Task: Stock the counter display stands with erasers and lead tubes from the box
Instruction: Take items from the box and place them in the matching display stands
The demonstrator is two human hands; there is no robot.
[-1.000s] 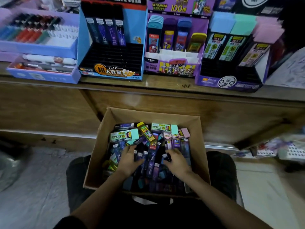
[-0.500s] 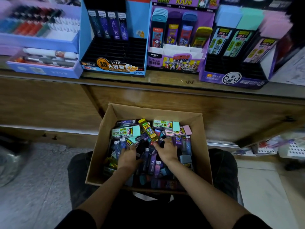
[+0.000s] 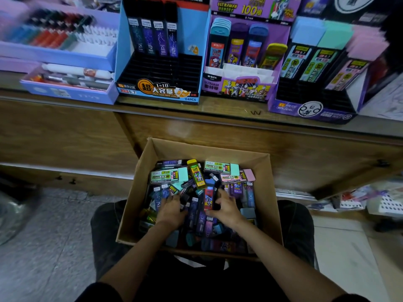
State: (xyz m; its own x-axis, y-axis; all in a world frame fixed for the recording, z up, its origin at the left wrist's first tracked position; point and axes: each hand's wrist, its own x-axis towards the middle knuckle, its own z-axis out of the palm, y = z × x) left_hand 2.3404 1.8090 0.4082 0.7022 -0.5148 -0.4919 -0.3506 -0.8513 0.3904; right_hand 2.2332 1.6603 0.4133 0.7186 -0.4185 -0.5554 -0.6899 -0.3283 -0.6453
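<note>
A cardboard box (image 3: pixel 139 199) sits on my lap, filled with a jumble of lead tubes and pastel eraser-like packs (image 3: pixel 168 176). Both hands are down in the pile. My left hand (image 3: pixel 171 211) lies on dark tubes with its fingers bent into them; a grip is not discernible. My right hand (image 3: pixel 227 209) curls its thumb and fingers round a dark lead tube (image 3: pixel 216 198) beside a red one. On the counter stand a blue display stand (image 3: pixel 159 92) holding several dark tubes, a purple Ultraman stand (image 3: pixel 237 88), and a purple stand (image 3: pixel 305 110) with pastel-capped packs.
The wooden counter front (image 3: pixel 196 131) rises just beyond the box. Lilac pen trays (image 3: pixel 65 92) occupy the counter's left end. A grey bag (image 3: pixel 11 214) lies on the tiled floor at left, and loose clutter (image 3: pixel 381 203) sits low at right.
Both hands have moved further up the pile and closer together. The right hand's fingers have closed round a dark tube near the box's middle.
</note>
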